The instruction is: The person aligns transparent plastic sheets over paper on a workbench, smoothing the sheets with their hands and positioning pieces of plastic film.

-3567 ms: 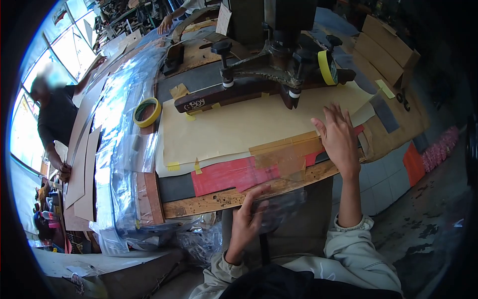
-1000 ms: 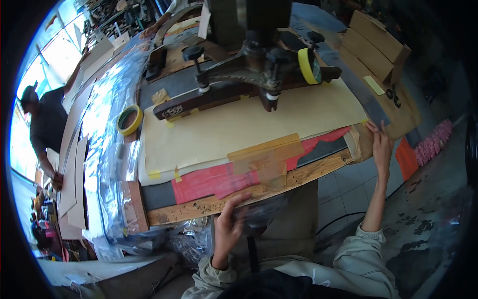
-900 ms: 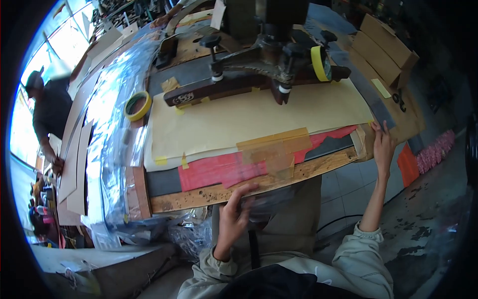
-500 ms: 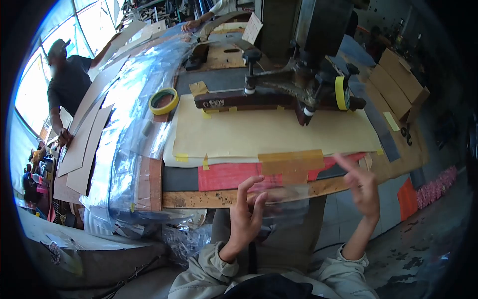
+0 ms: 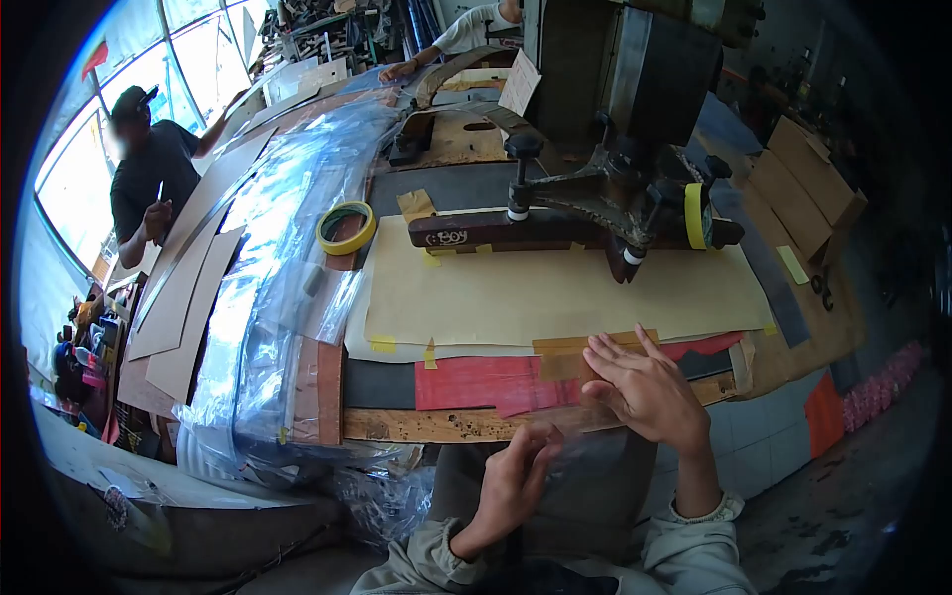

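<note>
My left hand point(image 5: 508, 488) is curled below the table's front edge, fingers closed on a clear plastic sheet point(image 5: 570, 436) that shows faintly. Above and right of it, my right hand point(image 5: 654, 395) lies over brown tape point(image 5: 563, 365), its fingers spread. The tape crosses the edge of a cream sheet point(image 5: 476, 307) and a red piece point(image 5: 456, 383) along the wooden front edge point(image 5: 426, 425). A dark bar point(image 5: 555, 234) marked with white writing, under a metal arm, rests across the back of the cream sheet.
A yellow tape roll point(image 5: 346, 229) sits at left by plastic film point(image 5: 268, 258); another point(image 5: 697, 216) hangs on the bar's right end. Cardboard point(image 5: 805, 188) and scissors point(image 5: 821, 292) are at right. A person point(image 5: 157, 174) stands at far left; another's arm point(image 5: 421, 61) reaches in behind.
My right hand has moved from the cream sheet's right corner back over the brown tape. My left hand's fingers have curled closer together. The person at left has raised a hand with a thin tool.
</note>
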Demonstrator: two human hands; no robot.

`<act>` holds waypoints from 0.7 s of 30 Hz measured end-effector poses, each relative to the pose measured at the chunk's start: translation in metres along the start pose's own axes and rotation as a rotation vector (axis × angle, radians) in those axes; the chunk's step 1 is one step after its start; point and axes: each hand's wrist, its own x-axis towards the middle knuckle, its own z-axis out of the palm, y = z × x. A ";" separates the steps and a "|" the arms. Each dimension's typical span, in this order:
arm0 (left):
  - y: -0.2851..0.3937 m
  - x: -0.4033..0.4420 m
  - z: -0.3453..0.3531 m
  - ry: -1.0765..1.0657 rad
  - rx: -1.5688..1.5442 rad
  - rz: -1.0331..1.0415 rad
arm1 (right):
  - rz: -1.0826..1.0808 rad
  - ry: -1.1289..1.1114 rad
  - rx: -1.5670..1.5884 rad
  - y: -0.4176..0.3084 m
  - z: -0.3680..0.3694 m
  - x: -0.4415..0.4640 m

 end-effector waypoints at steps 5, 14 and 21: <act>-0.015 -0.018 0.003 -0.017 -0.155 -0.073 | 0.023 0.126 -0.109 -0.001 0.016 0.015; -0.053 -0.035 0.035 0.040 -0.341 0.087 | 0.206 0.350 -0.261 -0.007 0.046 0.046; -0.039 -0.029 0.022 0.033 -0.234 0.081 | 0.147 0.400 -0.258 -0.002 0.049 0.043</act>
